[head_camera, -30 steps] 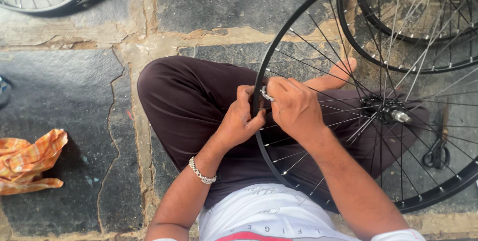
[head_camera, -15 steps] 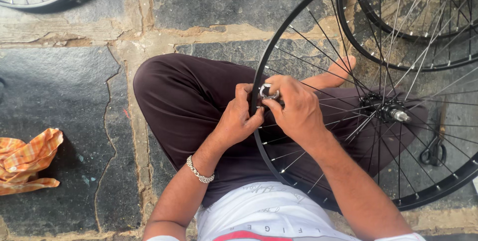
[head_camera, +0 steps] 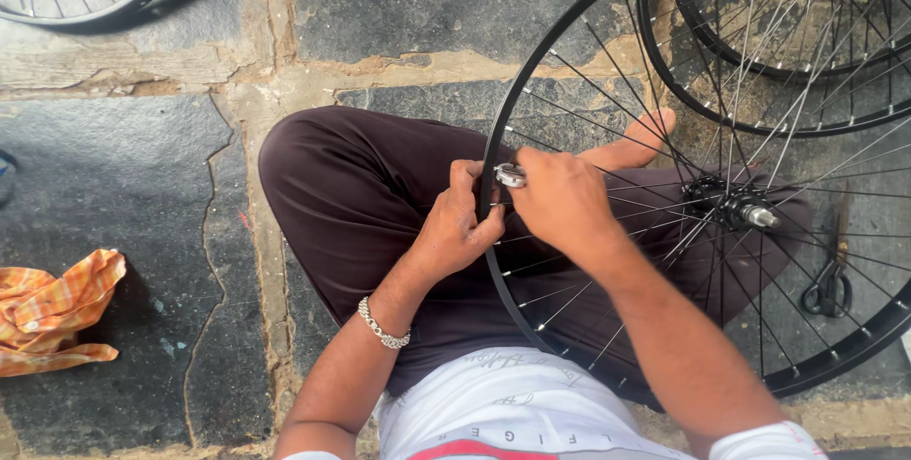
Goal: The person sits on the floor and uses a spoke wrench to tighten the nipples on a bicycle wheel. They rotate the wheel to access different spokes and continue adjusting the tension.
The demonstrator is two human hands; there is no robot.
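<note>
Step looks like spoke tightening at the rim; best done with small turns of the tool [head_camera: 510, 174], kept square on the spoke end, rim [head_camera: 495, 280] held steady; wheel lies across the lap, its hub [head_camera: 735, 206] at 3 o'clock of the hands; left hand [head_camera: 454, 227] clenched around the rim, thumb over it; right hand [head_camera: 562, 199] pinches the small silver tool at the rim, wrist bent, forearm coming in from 5 o'clock; orange cloth [head_camera: 52, 310] far off at 9 o'clock.

right hand [head_camera: 562, 202] shifted slightly on small silver tool [head_camera: 510, 174]; orange cloth [head_camera: 52, 313] nearer left edge
</note>
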